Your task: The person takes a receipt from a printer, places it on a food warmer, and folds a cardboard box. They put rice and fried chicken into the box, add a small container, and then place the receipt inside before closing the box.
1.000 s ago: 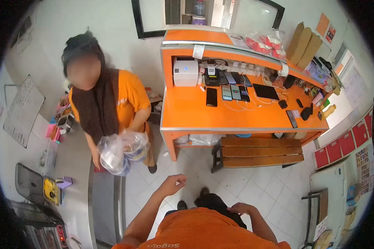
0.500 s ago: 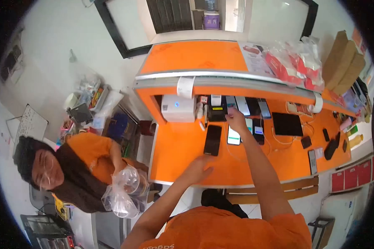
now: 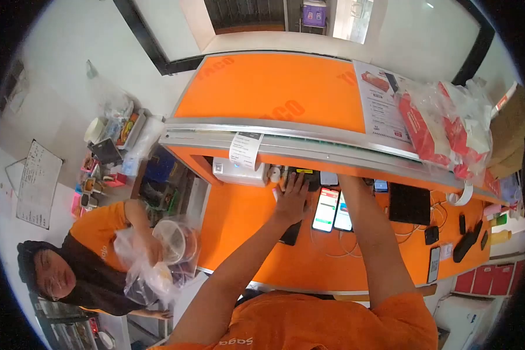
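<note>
Orange laminate shows under the spread fingers (image 3: 300,182) of the left hand (image 3: 291,201), which lies open and flat on a black device (image 3: 312,179) at the far edge of the counter (image 3: 245,221), gripping nothing. Half a second earlier that hand rested palm-down near the counter's front edge, and it has since reached forward, the arm now stretched almost straight from the shoulder. The right hand, then touching the row of phones, has gone under the metal-edged ledge (image 3: 309,149) to the right of the device; only the right forearm (image 3: 361,221) shows, so its fingers cannot be judged. Two lit phones (image 3: 326,209) lie between the arms and a dark phone (image 3: 290,234) lies below the left wrist. A paper slip (image 3: 245,149) hangs from the ledge over a white printer (image 3: 239,172), its print too small to read. Faint letters on the raised orange top (image 3: 262,87) read "TACO". A dark tablet (image 3: 409,203) lies to the right. At lower left a co-worker (image 3: 93,245) in orange holds a clear bag (image 3: 157,259) of tubs, now nearer the counter.
</note>
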### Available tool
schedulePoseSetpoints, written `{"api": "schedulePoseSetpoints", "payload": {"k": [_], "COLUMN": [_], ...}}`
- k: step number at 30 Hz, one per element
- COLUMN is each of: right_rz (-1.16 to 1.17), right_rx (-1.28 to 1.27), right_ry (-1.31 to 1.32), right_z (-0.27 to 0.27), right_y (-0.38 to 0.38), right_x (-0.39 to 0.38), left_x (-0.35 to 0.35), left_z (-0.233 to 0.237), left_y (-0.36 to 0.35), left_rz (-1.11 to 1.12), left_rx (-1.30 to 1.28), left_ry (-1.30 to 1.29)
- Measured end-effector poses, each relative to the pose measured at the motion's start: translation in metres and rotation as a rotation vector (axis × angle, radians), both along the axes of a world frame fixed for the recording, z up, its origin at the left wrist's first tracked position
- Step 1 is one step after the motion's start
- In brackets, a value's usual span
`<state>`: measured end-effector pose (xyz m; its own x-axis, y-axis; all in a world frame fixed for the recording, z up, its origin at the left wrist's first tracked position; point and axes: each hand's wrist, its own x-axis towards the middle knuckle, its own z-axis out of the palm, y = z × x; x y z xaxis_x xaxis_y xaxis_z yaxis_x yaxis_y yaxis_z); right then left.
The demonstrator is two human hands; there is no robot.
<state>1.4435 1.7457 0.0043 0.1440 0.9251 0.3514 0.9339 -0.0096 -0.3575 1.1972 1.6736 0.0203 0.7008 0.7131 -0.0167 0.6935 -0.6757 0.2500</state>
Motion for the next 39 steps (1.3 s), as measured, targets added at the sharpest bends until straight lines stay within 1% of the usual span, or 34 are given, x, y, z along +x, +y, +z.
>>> {"api": "schedulePoseSetpoints", "payload": {"k": [3, 7, 11, 12, 14, 15, 16, 18, 19, 21, 22, 23, 24, 27, 28, 29, 30, 31, 32, 33, 35, 36, 37, 38, 39], "right_rz": [-0.002, -0.001, 0.053, 0.081, 0.137, 0.208, 0.204, 0.272, 0.270, 0.372, 0.329, 0.286, 0.246, 0.235, 0.285, 0.281, 0.374, 0.455, 0.439, 0.434, 0.371, 0.371, 0.365, 0.297, 0.223], "right_rx": [0.004, 0.002, -0.051, -0.063, -0.060, -0.020, -0.012, -0.238, -0.230, -0.361, -0.366, -0.372, -0.332, -0.251, -0.254, -0.244, -0.281, -0.316, -0.210, -0.214, -0.574, -0.668, -0.665, -0.613, -0.554], "right_ry": [0.013, 0.037, 0.060, 0.105, 0.273, 0.545, 0.542, 0.865, 0.860, 0.480, 0.497, 0.512, 0.671, 0.618, 0.589, 0.583, 0.190, -0.207, -0.306, -0.308, -0.733, -0.684, -0.681, -0.342, -0.005], "right_z": [0.009, 0.031, 0.070, 0.082, 0.097, 0.091, 0.078, 0.050, 0.060, 0.081, 0.079, 0.077, 0.086, 0.091, 0.092, 0.095, 0.103, 0.109, 0.056, 0.058, 0.067, 0.081, 0.089, 0.095, 0.103], "right_y": [-0.006, -0.028, -0.058, -0.068, -0.081, -0.083, -0.085, -0.096, -0.112, -0.152, -0.166, -0.179, -0.192, -0.218, -0.221, -0.221, -0.220, -0.222, -0.218, -0.225, -0.224, -0.231, -0.238, -0.246, -0.256], "right_x": [0.011, 0.014, -0.005, -0.014, -0.031, -0.031, -0.032, -0.034, -0.038, -0.044, -0.041, -0.040, -0.047, -0.062, -0.064, -0.063, -0.063, -0.062, -0.030, -0.019, -0.004, -0.003, -0.009, -0.013, -0.016], "left_x": [0.008, 0.011, 0.015, 0.014, 0.014, 0.014, 0.015, 0.015, 0.013, 0.010, 0.010, 0.011, 0.012, 0.015, 0.014, 0.012, 0.003, 0.001, 0.003, 0.003, 0.002, 0.001, 0.000, -0.001, -0.006], "left_z": [-0.008, -0.005, 0.005, 0.007, 0.006, 0.007, 0.009, 0.012, 0.014, 0.019, 0.026, 0.024, 0.016, 0.007, 0.007, 0.007, 0.017, 0.001, -0.029, -0.031, -0.033, -0.031, -0.022, -0.013, 0.011], "left_y": [0.001, -0.002, 0.000, -0.002, -0.004, -0.004, -0.003, -0.002, -0.001, -0.002, -0.004, -0.005, -0.003, -0.004, -0.004, -0.003, -0.007, -0.002, 0.005, 0.006, 0.006, 0.007, 0.008, 0.009, 0.002], "left_rz": [0.062, 0.064, 0.107, 0.110, 0.112, 0.110, 0.105, 0.099, 0.095, 0.050, 0.004, 0.010, 0.012, 0.020, 0.014, 0.010, 0.000, -0.003, -0.005, -0.014, -0.032, -0.013, 0.005, -0.002, -0.004], "left_rx": [0.028, 0.042, 0.035, 0.012, 0.012, 0.013, 0.019, -0.048, -0.041, -0.054, -0.030, -0.022, -0.014, 0.027, 0.050, 0.076, 0.036, 0.040, 0.159, 0.186, 0.239, 0.224, 0.211, 0.215, 0.088], "left_ry": [-0.009, -0.017, 0.015, 0.036, 0.054, 0.076, 0.073, 0.213, 0.208, 0.151, 0.308, 0.291, 0.289, 0.267, 0.289, 0.312, 0.249, 0.243, 0.218, 0.209, 0.191, 0.188, 0.185, 0.184, 0.159]}}
